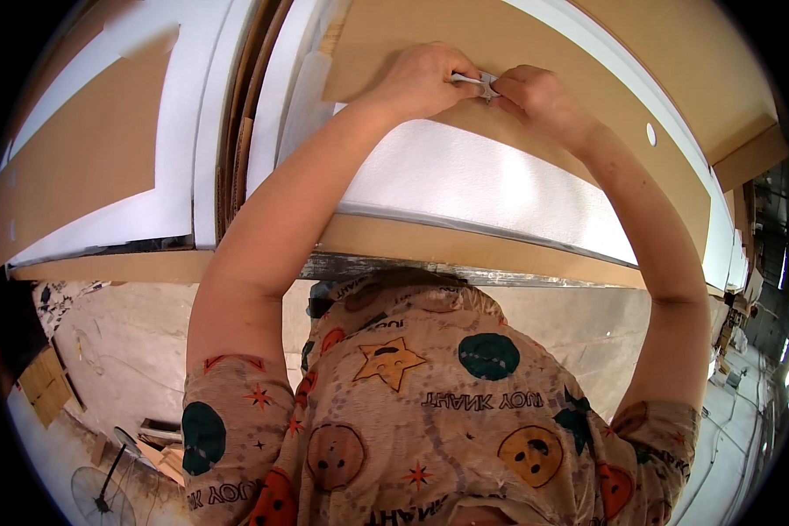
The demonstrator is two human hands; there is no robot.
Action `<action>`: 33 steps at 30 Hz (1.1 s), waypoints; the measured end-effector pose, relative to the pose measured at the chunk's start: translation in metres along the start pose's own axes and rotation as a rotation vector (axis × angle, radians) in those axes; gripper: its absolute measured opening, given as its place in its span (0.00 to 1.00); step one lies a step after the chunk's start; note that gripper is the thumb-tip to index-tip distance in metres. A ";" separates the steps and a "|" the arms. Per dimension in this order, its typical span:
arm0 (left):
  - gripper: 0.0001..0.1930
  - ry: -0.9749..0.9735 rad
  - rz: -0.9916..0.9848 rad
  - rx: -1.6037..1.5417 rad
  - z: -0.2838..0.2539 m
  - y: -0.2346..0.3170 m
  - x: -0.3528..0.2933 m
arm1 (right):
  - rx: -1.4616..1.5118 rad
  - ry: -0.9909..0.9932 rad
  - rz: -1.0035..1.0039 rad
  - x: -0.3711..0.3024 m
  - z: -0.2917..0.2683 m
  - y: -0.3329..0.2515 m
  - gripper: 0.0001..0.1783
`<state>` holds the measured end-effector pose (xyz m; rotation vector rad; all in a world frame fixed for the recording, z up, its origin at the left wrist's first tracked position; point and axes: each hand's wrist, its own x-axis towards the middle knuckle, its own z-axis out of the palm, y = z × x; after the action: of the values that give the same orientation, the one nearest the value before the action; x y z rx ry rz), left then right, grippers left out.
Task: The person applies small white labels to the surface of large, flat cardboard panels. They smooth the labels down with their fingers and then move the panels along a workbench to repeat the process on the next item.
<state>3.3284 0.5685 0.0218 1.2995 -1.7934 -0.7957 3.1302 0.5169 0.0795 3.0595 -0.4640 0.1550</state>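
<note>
My left hand (421,79) and my right hand (539,96) meet at the far side of a brown cardboard panel (535,53). Both pinch a small pale grey piece (480,83), perhaps a clip or a tab of tape, pressed against the cardboard. What the piece is exactly I cannot tell. Just below my hands lies a white foam sheet (465,180) on the panel, with its near edge running along the bench. My forearms reach up from the lower edge over the foam.
A metal-edged bench rim (386,267) runs across below the foam. More cardboard and white foam strips (175,131) lie to the left, with stacked board edges (241,131) between. A fan (101,491) and cardboard scraps (44,381) are on the concrete floor.
</note>
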 end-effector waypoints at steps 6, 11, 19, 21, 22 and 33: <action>0.09 0.015 0.023 -0.031 0.003 -0.006 0.001 | -0.174 -0.122 -0.062 0.007 -0.005 -0.005 0.03; 0.09 -0.016 0.063 0.025 -0.003 0.002 0.005 | -0.047 0.093 0.017 -0.002 0.007 0.002 0.03; 0.11 0.025 0.142 -0.056 0.026 -0.015 0.013 | -0.048 -0.140 0.048 -0.007 -0.002 0.003 0.09; 0.10 0.057 0.154 0.039 0.027 -0.009 0.011 | -0.082 -0.025 0.037 -0.008 0.011 0.002 0.09; 0.08 0.143 0.211 0.032 0.028 -0.015 0.008 | -0.094 0.022 0.021 -0.009 0.017 0.002 0.10; 0.08 0.205 0.260 -0.046 0.022 -0.010 0.003 | -0.023 -0.018 -0.130 0.000 0.023 0.018 0.04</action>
<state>3.3140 0.5636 0.0030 1.0506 -1.7236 -0.5371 3.1270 0.4982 0.0570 3.0582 -0.2637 0.1171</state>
